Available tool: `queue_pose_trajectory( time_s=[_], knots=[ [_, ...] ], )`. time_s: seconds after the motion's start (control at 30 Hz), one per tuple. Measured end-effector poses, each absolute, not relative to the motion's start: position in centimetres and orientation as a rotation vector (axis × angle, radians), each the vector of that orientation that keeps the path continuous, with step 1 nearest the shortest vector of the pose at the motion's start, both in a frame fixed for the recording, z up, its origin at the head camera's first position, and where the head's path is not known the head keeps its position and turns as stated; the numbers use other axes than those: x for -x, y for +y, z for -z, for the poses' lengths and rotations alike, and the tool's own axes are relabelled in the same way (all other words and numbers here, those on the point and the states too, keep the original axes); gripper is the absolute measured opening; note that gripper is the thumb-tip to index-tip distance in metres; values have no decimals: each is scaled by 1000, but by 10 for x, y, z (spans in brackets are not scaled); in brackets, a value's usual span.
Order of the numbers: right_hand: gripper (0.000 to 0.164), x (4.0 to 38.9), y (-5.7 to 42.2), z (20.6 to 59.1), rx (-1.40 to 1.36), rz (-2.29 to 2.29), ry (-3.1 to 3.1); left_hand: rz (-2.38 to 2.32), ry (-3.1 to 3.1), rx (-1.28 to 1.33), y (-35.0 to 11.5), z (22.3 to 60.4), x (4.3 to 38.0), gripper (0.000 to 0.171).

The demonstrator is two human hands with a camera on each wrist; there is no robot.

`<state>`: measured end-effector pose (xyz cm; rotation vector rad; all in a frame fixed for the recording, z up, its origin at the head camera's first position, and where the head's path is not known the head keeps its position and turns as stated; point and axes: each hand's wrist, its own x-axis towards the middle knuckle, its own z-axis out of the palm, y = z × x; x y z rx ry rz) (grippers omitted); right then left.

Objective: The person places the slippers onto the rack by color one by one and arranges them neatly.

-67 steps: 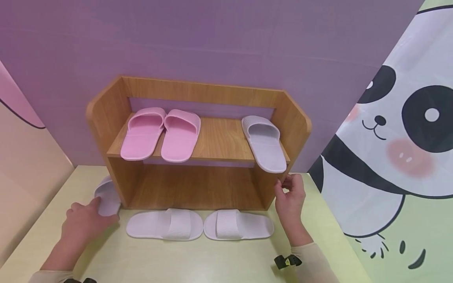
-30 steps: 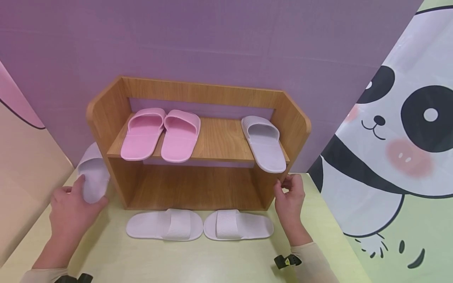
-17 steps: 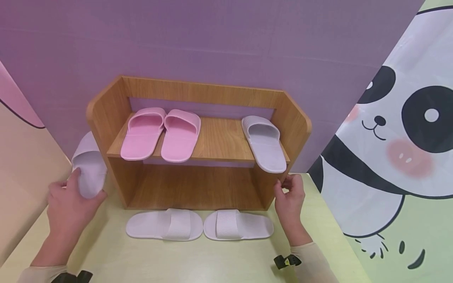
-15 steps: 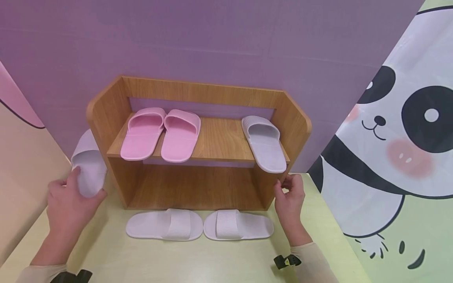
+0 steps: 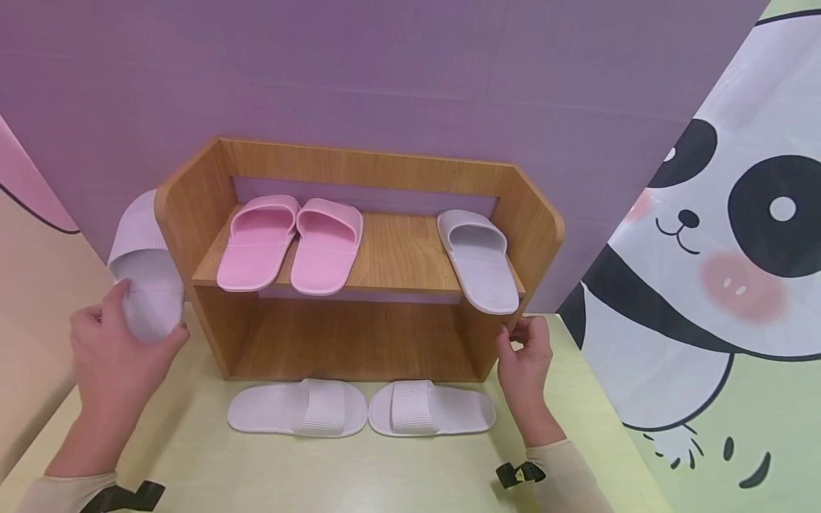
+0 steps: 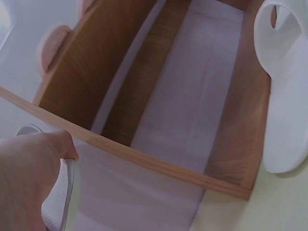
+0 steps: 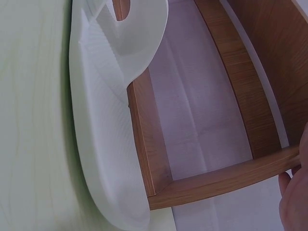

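Observation:
My left hand (image 5: pixel 115 349) grips a pale lilac slipper (image 5: pixel 150 292) by its toe-less end, thumb and fingers at its opposite edges. The slipper is raised beside the left panel of a small wooden shoe rack (image 5: pixel 404 249), its strap end pointing away. In the left wrist view the hand covers much of that slipper (image 6: pixel 58 204). My right hand (image 5: pixel 527 363) holds the front edge of the rack's right panel with curled fingers. On the upper shelf are two pink slippers (image 5: pixel 256 249) at the left and one lilac slipper (image 5: pixel 481 263) at the right.
Two white slippers (image 5: pixel 288 407) lie heel-outward in a row on the pale table (image 5: pixel 333 474), in front of the rack. A purple wall (image 5: pixel 385 71) stands right behind it. A cream wall (image 5: pixel 38 299) is close to my left hand; a panda-printed wall (image 5: pixel 718 285) is at the right.
My left hand has lifted the lilac slipper from beside the rack's base, up and to the left, to about the upper shelf's height. The right hand has stayed at the right panel.

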<state>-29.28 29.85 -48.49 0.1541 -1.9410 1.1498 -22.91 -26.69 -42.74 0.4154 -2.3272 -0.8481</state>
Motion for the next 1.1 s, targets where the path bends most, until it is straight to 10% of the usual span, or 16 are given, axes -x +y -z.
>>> queue_pose_trajectory(
  time_s=[1.1],
  knots=[
    [14, 292, 296, 484, -158, -1158, -1916, 845, -2133, -437, -259, 357, 204, 97]
  ],
)
